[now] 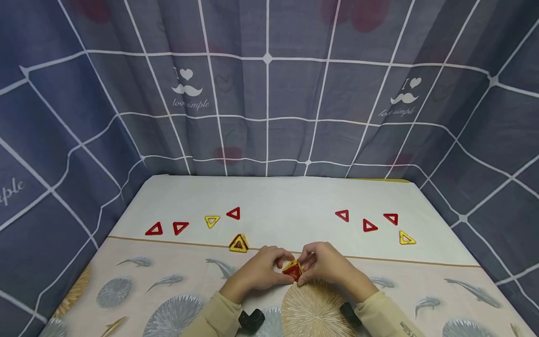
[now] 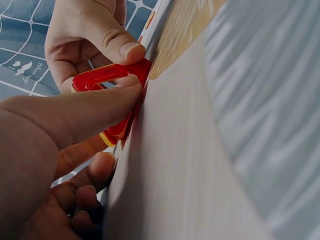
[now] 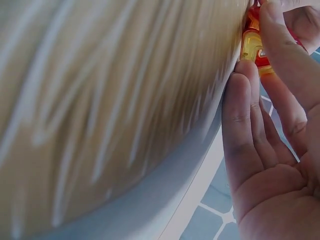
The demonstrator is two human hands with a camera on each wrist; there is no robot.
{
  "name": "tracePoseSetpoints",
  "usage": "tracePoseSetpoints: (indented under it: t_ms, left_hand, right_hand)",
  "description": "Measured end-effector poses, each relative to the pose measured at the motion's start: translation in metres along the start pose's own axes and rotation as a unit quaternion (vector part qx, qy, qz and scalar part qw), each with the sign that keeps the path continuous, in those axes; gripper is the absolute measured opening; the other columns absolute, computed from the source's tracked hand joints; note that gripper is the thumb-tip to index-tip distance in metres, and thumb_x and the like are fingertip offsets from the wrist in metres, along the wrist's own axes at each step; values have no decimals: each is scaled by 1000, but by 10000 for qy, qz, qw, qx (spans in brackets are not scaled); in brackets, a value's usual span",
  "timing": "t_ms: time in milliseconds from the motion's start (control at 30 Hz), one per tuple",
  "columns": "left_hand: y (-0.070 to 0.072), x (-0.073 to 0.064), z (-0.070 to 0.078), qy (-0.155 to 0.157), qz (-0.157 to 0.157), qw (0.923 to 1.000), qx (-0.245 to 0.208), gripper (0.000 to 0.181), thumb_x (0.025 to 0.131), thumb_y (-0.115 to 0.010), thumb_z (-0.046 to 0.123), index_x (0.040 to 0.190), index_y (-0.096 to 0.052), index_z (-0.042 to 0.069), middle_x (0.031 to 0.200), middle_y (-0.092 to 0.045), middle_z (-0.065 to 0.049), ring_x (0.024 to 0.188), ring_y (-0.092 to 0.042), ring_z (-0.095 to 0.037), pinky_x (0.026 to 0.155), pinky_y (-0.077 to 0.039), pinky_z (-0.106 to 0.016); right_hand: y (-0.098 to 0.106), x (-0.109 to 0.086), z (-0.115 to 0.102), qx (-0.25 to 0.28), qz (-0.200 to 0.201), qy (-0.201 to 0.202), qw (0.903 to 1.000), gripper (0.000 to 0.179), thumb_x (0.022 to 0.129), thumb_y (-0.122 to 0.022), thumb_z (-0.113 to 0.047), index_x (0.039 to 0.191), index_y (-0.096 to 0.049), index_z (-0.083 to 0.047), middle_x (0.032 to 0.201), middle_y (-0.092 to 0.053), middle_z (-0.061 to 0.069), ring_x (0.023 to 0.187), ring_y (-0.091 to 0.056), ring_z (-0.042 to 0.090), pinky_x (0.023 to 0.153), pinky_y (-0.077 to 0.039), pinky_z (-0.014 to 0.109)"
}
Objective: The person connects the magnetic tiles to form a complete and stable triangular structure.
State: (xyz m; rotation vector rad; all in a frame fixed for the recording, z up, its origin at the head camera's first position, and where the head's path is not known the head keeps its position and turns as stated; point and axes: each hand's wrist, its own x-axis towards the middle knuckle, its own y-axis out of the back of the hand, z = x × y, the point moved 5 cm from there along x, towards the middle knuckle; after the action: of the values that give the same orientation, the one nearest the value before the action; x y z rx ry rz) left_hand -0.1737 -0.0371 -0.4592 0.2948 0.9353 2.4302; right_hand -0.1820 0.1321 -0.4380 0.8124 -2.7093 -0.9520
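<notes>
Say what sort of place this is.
Probably a play or craft table in a curtained corner; the room beyond is hidden. A blue grid curtain hangs on three sides, fish-print cloth covers the near part, and red and yellow triangle frames lie spread out.

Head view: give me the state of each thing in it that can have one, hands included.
Left hand: pinching the red-and-yellow piece
Right hand: pinching the same piece
Red-and-yellow piece: partly covered by fingers, held between both hands
Yellow-fronted triangular piece: assembled, not held
Six red triangles: loose, lying apart
Two yellow triangles: loose, lying apart
Curtain: hanging, lightly creased
</notes>
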Motion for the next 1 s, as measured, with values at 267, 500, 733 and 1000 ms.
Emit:
tracePoseSetpoints:
  t_ms: [267, 500, 733, 1000]
  left_hand:
    - [0, 0, -1, -14, 16, 10000, -87, 39, 80, -87, 29, 112, -69, 15, 83, -53, 5, 83, -45, -11, 75, -38, -29]
    - [-2, -2, 0, -38, 7, 10000, -50, 42, 79, -88, 30, 114, -69, 17, 83, -52, 6, 84, -44, -10, 75, -37, -28]
    - [-1, -2, -1, -23, 24, 10000, -37, 50, 79, -87, 34, 124, -68, 21, 82, -52, 6, 79, -40, -9, 68, -36, -27]
    - [-1, -4, -1, 46, 148, 9999, -77, 44, 81, -84, 35, 121, -70, 22, 82, -52, 6, 80, -42, -8, 68, -36, -27]
  right_hand:
    - [-3, 1, 2, 167, -128, -58, 9998, 31, 65, -95, -11, 83, -69, -9, 79, -68, -1, 67, -65, 11, 62, -54, 26]
    - [-3, -1, 4, 303, -176, -142, 9993, 33, 65, -95, -10, 85, -69, -8, 78, -67, -1, 67, -66, 13, 62, -54, 26]
    - [-3, 1, 1, 55, -236, 153, 9996, 34, 66, -95, -14, 88, -70, -10, 81, -67, -4, 68, -64, 8, 63, -54, 26]
    - [-1, 3, -1, -275, -112, 301, 9991, 38, 67, -95, -16, 96, -72, -7, 80, -68, -5, 70, -63, 6, 64, -54, 25]
